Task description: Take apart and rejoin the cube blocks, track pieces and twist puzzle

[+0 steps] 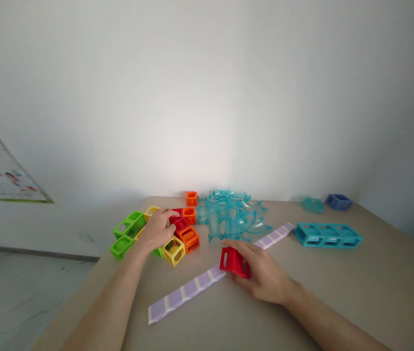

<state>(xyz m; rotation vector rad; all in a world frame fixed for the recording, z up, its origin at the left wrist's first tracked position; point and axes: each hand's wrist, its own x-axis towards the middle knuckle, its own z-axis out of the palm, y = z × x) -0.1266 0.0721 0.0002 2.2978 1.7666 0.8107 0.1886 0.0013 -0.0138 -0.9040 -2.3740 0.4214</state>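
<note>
My right hand (pixel 261 273) grips a red hollow cube block (pixel 233 262) above a purple strip marked with pale crosslines (pixel 192 288). Over the colored blocks on the left, my left hand (pixel 159 228) has its thumb and a finger around another red cube block (pixel 175 219); its other fingers are partly hidden. Around that hand lie a further red block (pixel 181 224), orange blocks (pixel 189 239), yellow blocks (pixel 174 249) and green blocks (pixel 129 225), all hollow with open sides.
Translucent blue track pieces (pixel 229 214) are heaped near the wall. To the right lies a row of joined teal cube blocks (pixel 328 236). Farther back are a small translucent piece (pixel 312 204) and a dark blue block (pixel 339 202). A poster (pixel 2 161) hangs at left.
</note>
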